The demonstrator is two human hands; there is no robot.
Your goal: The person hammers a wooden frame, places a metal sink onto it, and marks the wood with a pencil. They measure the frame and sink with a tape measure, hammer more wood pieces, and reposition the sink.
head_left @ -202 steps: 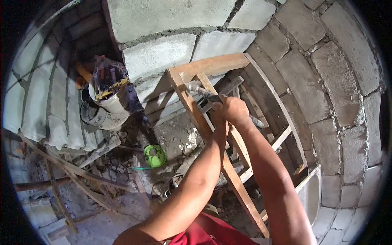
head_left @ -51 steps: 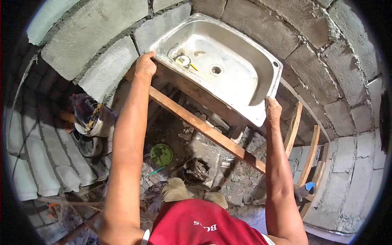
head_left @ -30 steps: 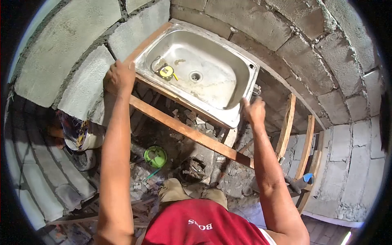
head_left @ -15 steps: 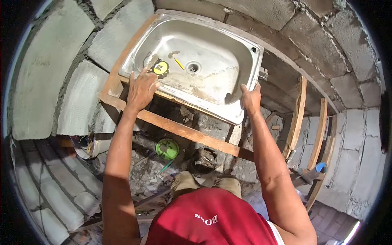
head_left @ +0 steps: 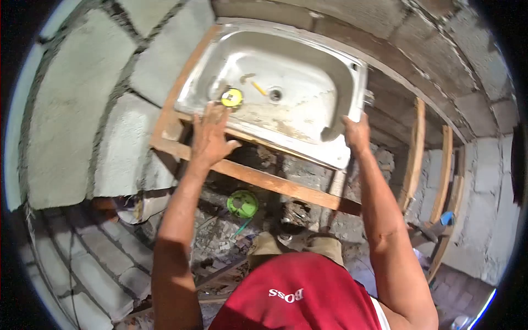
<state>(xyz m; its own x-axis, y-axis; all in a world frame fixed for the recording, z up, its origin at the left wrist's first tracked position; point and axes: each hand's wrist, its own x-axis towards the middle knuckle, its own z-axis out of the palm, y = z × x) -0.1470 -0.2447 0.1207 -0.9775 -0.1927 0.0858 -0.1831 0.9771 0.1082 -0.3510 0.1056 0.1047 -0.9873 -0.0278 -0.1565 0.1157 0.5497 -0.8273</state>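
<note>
At the left, the person's left hand [head_left: 210, 135] lies spread, fingers apart and gripping nothing, its tips at the front rim of a rectangular stainless-steel sink [head_left: 302, 113]. Just inside the basin, beside those fingertips, sits a round yellow-and-black tape measure [head_left: 232, 98]; right of it lies a thin yellow stick [head_left: 258, 88], near the drain hole [head_left: 275, 94]. The right hand [head_left: 357, 132] is clamped on the sink near its front right corner, thumb on top and fingers outside.

The sink rests at the left end of a rough wooden frame, well back from its front rail [head_left: 275, 184]. If the right hand pushes unevenly, I'd expect the sink to skew and a corner to lose its bearing and dip into the opening. A sharp tilt could send the tape measure and stick sliding toward the drain, and a finger under the rim could get pinched.

Grey block walling [head_left: 66, 115] rises on the left; a white bucket [head_left: 133, 213] shows low beside it. Below the frame, a round bright-green plastic piece [head_left: 242, 204] lies among rubble. Right of the sink, pale wooden slats [head_left: 415, 151] cross the frame, and past them is a dark tool with a blue end [head_left: 446, 218], perhaps a hammer, though the blur makes it hard to say.
</note>
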